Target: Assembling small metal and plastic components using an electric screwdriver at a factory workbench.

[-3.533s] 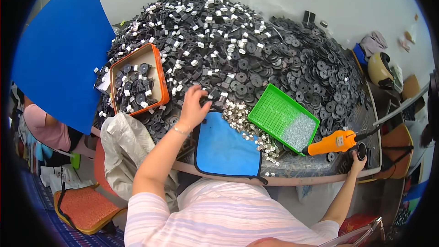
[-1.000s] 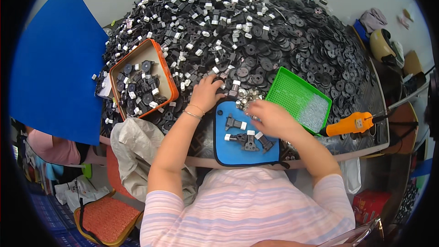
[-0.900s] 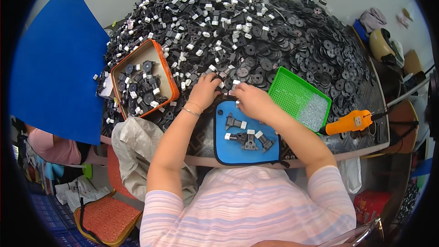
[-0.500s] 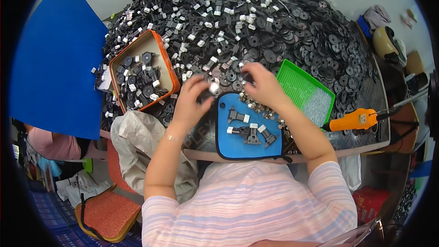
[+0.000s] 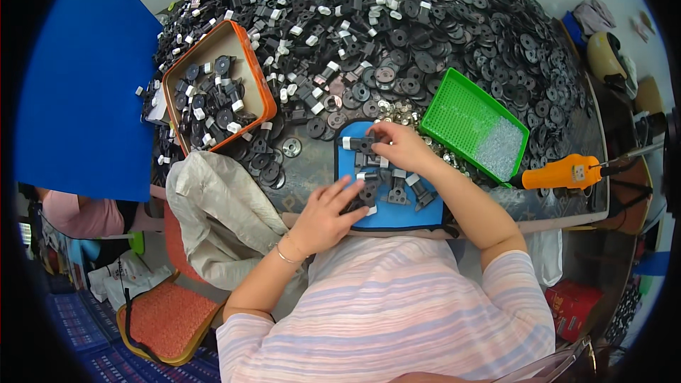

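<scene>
My right hand (image 5: pixel 401 147) pinches a black plastic fitting with a white cap (image 5: pixel 358 143) at the far left of the blue mat (image 5: pixel 397 221). My left hand (image 5: pixel 323 218) lies at the mat's left edge, fingers spread, fingertips touching a black fitting (image 5: pixel 358 198); its palm side is hidden. Between and beside the hands, several more such fittings rest on the mat, among them one upright fitting (image 5: pixel 398 191) and one tilted fitting (image 5: pixel 422 191). Small shiny metal pieces (image 5: pixel 401 113) are heaped just beyond the mat.
A huge pile of black fittings and discs (image 5: pixel 397 35) covers the table's back. An orange-rimmed box (image 5: pixel 264 92) holding fittings stands left. On the right are a green tray (image 5: pixel 454 110) with tiny clear pieces and an orange power screwdriver (image 5: pixel 560 173). Pale cloth (image 5: pixel 220 206) hangs over the front edge.
Both hands have come from the pile's edge back to the mat. My left hand has moved down and right and spread its fingers; more fittings are now on the mat.
</scene>
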The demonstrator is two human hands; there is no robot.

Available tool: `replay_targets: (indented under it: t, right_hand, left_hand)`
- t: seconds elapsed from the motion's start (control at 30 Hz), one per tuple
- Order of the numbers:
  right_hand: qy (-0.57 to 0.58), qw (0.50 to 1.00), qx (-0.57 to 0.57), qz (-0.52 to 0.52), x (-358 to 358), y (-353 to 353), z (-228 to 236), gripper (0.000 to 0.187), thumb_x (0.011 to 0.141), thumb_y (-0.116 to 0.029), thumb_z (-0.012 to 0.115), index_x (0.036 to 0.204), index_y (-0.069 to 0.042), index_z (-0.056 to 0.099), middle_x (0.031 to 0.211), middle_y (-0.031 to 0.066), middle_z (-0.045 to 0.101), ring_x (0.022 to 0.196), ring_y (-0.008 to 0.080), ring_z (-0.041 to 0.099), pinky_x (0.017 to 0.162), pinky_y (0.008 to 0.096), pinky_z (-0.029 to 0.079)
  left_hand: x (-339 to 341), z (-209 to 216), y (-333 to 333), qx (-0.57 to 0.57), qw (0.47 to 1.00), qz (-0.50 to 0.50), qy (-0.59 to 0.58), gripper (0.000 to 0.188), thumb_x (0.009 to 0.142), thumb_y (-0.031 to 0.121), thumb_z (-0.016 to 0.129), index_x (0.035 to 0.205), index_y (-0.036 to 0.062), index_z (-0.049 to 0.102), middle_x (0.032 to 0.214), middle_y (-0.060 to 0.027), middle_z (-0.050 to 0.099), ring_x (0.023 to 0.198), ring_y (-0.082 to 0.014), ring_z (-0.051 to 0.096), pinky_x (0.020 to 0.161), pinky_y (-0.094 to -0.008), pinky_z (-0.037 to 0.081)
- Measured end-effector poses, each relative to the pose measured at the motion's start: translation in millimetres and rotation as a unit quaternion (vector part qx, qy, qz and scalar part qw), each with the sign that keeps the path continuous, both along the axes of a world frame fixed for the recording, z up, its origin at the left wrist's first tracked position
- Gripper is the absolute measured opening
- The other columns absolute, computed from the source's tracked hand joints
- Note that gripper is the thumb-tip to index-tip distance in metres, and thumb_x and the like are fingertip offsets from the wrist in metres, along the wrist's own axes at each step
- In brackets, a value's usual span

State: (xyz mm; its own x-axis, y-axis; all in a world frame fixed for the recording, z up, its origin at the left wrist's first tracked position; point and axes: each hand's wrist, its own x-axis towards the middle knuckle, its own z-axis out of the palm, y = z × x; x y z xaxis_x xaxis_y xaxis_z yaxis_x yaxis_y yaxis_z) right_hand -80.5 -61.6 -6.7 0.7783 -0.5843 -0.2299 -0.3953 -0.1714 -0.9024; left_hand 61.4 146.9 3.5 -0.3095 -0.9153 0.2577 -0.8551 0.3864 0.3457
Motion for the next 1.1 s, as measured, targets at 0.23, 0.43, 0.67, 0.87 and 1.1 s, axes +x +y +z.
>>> replay_targets:
  t: [0.23,0.43,0.67,0.87,1.1]
  right_hand:
    - [0.026,0.953,-0.301,-0.012,-19.3,14.1,27.6,0.029,0.082,-0.019,0.062,0.108,-0.005,0.062,0.099,0.0146,0.056,0.082,0.0299,0.06,0.074,0.0374,0.049]
    - [0.121,0.957,-0.255,0.072,-53.1,40.0,42.2,0.026,0.079,-0.026,0.065,0.099,-0.009,0.063,0.093,0.0101,0.059,0.081,0.0287,0.062,0.07,0.038,0.05]
    - [0.045,0.946,-0.321,0.002,-59.2,74.6,25.6,0.047,0.073,-0.028,0.072,0.111,-0.007,0.055,0.096,0.0087,0.057,0.091,0.0288,0.059,0.072,0.0395,0.051]
    - [0.06,0.919,-0.388,0.043,-79.8,77.5,19.5,0.028,0.069,-0.017,0.07,0.093,-0.008,0.061,0.094,0.0042,0.058,0.085,0.0245,0.056,0.069,0.0358,0.049]
    - [0.054,0.909,-0.413,0.028,-88.0,77.4,33.2,0.038,0.068,-0.017,0.072,0.103,-0.01,0.061,0.107,0.0062,0.059,0.104,0.0268,0.053,0.092,0.0424,0.039]
  left_hand:
    - [15.0,7.5,-11.9,-0.007,0.98,0.071,0.186,0.024,0.074,0.016,0.07,0.096,0.0092,0.065,0.118,-0.0127,0.055,0.111,-0.0326,0.051,0.09,-0.0427,0.038]
    - [15.8,6.5,-58.7,0.041,0.97,0.171,0.165,0.025,0.072,0.011,0.07,0.095,0.0034,0.062,0.095,-0.012,0.061,0.091,-0.032,0.056,0.08,-0.0393,0.044]
    - [9.4,5.4,-82.5,0.088,0.977,0.137,0.141,0.037,0.064,0.003,0.072,0.098,0.0038,0.056,0.097,-0.014,0.056,0.093,-0.0346,0.055,0.08,-0.0415,0.046]
    - [17.9,4.1,-72.3,-0.048,0.994,0.099,0.025,0.015,0.07,0.001,0.058,0.083,0.004,0.053,0.088,-0.0118,0.051,0.086,-0.0332,0.054,0.073,-0.0386,0.047]
    - [37.9,5.6,-50.4,-0.053,0.998,-0.031,-0.004,0.011,0.067,0.006,0.061,0.075,0.0063,0.053,0.086,-0.0078,0.052,0.083,-0.0281,0.054,0.068,-0.0367,0.045]
